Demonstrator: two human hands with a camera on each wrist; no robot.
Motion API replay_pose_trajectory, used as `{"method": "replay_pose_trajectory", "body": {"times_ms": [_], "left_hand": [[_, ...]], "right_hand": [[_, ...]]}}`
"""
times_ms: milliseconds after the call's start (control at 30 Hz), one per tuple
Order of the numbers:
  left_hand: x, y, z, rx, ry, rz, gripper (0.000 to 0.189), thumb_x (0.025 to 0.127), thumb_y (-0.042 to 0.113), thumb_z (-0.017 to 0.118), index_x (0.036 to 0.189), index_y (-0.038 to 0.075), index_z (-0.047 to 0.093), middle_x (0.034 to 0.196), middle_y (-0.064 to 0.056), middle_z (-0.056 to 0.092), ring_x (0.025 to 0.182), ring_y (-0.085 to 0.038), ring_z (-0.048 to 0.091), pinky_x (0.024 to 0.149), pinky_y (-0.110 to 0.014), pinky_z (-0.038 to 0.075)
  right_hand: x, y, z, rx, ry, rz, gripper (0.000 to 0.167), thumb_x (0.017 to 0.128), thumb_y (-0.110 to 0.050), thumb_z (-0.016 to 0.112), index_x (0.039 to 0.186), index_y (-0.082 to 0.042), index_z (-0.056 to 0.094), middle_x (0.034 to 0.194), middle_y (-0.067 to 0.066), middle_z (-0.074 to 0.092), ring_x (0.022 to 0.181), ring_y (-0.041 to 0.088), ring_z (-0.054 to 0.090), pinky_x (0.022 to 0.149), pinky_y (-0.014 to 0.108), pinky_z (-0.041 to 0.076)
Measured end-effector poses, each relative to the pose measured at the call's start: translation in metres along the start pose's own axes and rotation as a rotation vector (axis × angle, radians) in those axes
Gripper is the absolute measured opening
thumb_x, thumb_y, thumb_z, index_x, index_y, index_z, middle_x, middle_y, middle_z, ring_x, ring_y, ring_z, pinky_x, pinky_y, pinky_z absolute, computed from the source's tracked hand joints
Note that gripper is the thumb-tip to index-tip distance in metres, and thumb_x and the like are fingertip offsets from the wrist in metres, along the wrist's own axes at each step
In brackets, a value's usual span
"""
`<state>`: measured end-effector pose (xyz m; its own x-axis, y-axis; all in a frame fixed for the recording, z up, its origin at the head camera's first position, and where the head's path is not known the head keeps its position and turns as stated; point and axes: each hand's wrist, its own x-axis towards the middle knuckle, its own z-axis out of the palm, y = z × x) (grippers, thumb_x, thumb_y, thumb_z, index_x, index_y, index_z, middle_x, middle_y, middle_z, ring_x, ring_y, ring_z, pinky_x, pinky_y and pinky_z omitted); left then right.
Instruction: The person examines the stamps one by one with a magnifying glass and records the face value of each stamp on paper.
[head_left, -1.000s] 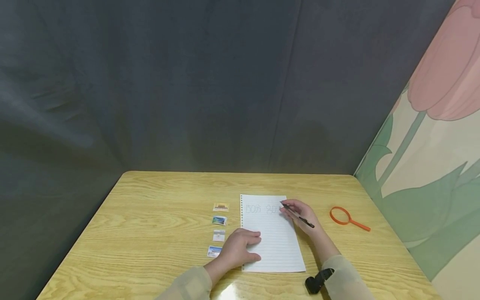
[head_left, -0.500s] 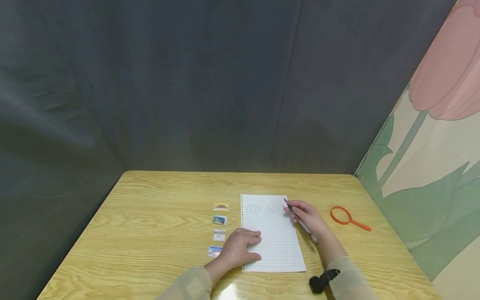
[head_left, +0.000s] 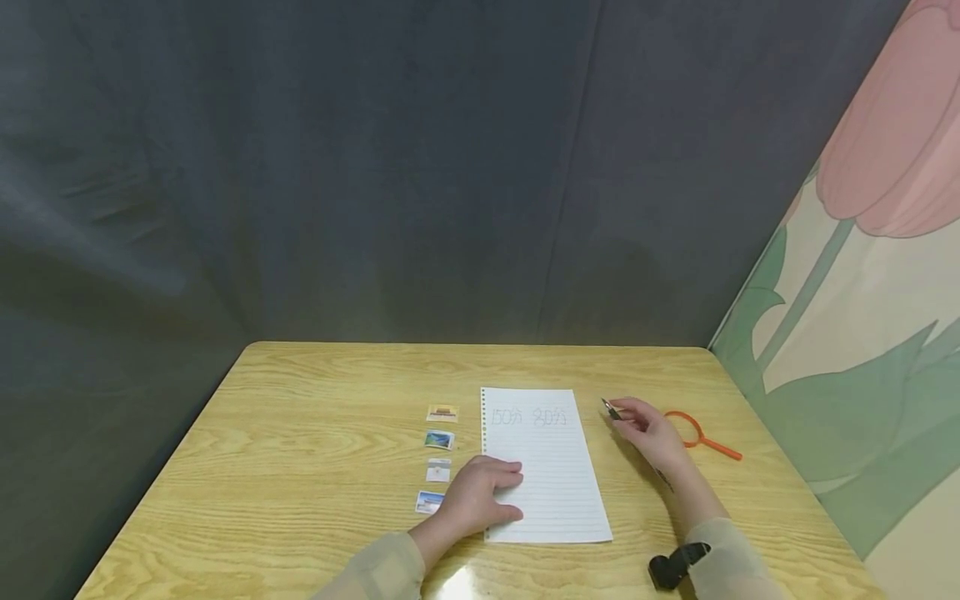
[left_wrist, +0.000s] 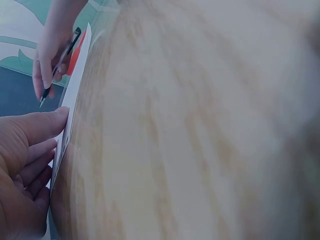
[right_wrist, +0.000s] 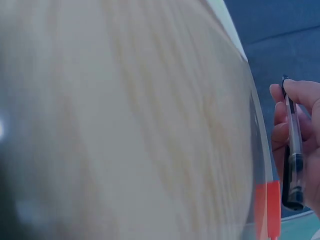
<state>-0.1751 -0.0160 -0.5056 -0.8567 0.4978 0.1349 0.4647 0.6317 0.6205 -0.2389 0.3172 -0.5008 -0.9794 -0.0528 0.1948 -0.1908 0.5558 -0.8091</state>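
Observation:
A lined sheet of paper [head_left: 551,483] with punched holes down its left edge lies on the table, with handwriting [head_left: 528,416] along its top. My left hand [head_left: 482,493] rests on the sheet's left side, fingers relaxed. Right of the paper, my right hand [head_left: 651,433] holds a pen [right_wrist: 294,145] between thumb and fingers, its tip pointing away from me. In the left wrist view the pen [left_wrist: 60,67] hangs beyond the sheet's edge. Part of the magnifying glass [head_left: 720,450], orange-framed, is hidden behind the right hand.
Several small stamp-like pictures stand in a column left of the paper, among them a yellow one [head_left: 442,413] and a blue-green one [head_left: 439,440]. The lowest picture [head_left: 429,502] is partly covered by the left hand. A dark curtain [head_left: 420,183] hangs behind the table [head_left: 300,450].
My right hand has moved right with the pen, off the paper and over to the magnifying glass, uncovering the end of the writing. The left hand has stayed in place.

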Motion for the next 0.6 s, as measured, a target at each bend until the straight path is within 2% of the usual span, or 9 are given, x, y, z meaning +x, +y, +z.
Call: {"method": "replay_pose_trajectory", "body": {"times_ms": [200,333,600], "left_hand": [[0.000,0.000,0.000,0.006,-0.002,0.000,0.051,0.074,0.026,0.088,0.120,0.011,0.072,0.131,0.008,0.063,0.121,-0.016,0.054,0.105,-0.030,0.041],[0.000,0.000,0.000,0.008,-0.007,0.001,0.051,0.074,0.026,0.088,0.121,0.011,0.072,0.131,0.008,0.063,0.122,-0.016,0.054,0.105,-0.030,0.041],[-0.001,0.001,0.000,0.003,-0.008,-0.007,0.051,0.074,0.027,0.088,0.121,0.011,0.072,0.131,0.009,0.063,0.122,-0.016,0.053,0.106,-0.031,0.041]], "right_hand": [[-0.009,0.002,-0.012,-0.112,0.002,-0.037,0.032,0.089,-0.005,0.072,0.120,0.000,0.067,0.100,0.013,0.067,0.083,0.014,0.058,0.067,0.023,0.050],[-0.013,0.006,-0.017,-0.159,0.007,-0.062,0.032,0.086,-0.005,0.076,0.117,-0.002,0.069,0.095,0.009,0.067,0.079,0.012,0.057,0.066,0.023,0.049],[-0.017,0.014,-0.020,-0.174,-0.021,-0.046,0.030,0.085,-0.004,0.077,0.114,-0.003,0.071,0.088,0.003,0.062,0.075,0.011,0.051,0.062,0.024,0.045]]}}
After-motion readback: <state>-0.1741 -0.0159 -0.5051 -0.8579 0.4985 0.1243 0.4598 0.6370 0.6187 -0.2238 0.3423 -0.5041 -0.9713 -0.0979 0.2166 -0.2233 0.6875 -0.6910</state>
